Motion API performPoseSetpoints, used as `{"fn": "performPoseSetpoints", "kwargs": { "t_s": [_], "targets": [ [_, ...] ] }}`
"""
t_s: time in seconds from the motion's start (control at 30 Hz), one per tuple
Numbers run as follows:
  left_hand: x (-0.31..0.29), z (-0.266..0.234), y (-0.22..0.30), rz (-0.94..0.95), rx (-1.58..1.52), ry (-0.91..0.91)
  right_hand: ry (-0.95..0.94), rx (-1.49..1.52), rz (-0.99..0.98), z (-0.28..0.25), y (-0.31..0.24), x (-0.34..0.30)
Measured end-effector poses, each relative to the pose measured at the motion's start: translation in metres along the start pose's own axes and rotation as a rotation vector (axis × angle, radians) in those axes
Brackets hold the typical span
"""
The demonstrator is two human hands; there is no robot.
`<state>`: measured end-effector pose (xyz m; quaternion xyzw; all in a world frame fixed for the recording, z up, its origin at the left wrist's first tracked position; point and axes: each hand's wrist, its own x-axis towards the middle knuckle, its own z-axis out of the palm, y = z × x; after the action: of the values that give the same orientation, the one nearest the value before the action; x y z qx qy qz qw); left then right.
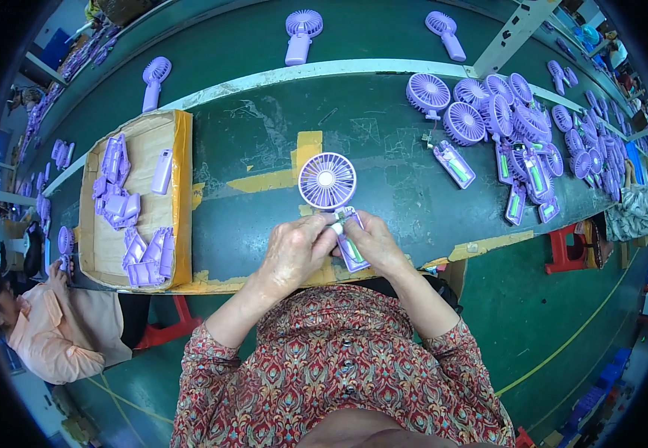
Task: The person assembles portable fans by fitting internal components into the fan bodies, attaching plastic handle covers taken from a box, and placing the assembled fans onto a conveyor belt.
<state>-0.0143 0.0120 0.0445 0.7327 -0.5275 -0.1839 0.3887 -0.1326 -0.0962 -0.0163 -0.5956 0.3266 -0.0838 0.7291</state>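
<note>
A purple handheld fan (327,181) lies on the green bench in front of me, its round grille pointing away. Its handle is uncovered, showing a green battery (353,252) and a small circuit board inside. My right hand (372,243) grips the right side of this handle. At the handle's upper end, the fingers of my left hand (299,246) are pinched together close to the board. Whatever sits between those left fingertips is too small to make out.
A cardboard tray (183,201) with several purple handle covers (144,257) stands at left. Uncovered fans (499,112) are heaped at right, one lying apart (454,164). Finished-looking fans (299,46) lie on the green strip beyond the pale rail. A co-worker (62,328) sits at far left.
</note>
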Motion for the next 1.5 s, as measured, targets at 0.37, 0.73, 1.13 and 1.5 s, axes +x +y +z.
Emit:
{"fn": "performPoseSetpoints", "kwargs": {
  "t_s": [0.37,0.73,1.13,1.5],
  "targets": [
    [-0.005,0.0,-0.013,0.106,0.225,0.086,-0.11,0.47,0.218,-0.005,-0.016,-0.008],
    [-0.009,0.017,-0.019,-0.004,0.029,0.085,-0.052,0.481,0.243,-0.007,-0.01,-0.004],
    [-0.01,0.027,-0.027,0.01,-0.006,0.117,-0.081,0.487,0.219,-0.009,-0.004,-0.006],
    [-0.012,0.027,-0.027,0.137,0.126,0.133,-0.07,0.426,0.183,-0.006,-0.001,-0.008]
  ]
}}
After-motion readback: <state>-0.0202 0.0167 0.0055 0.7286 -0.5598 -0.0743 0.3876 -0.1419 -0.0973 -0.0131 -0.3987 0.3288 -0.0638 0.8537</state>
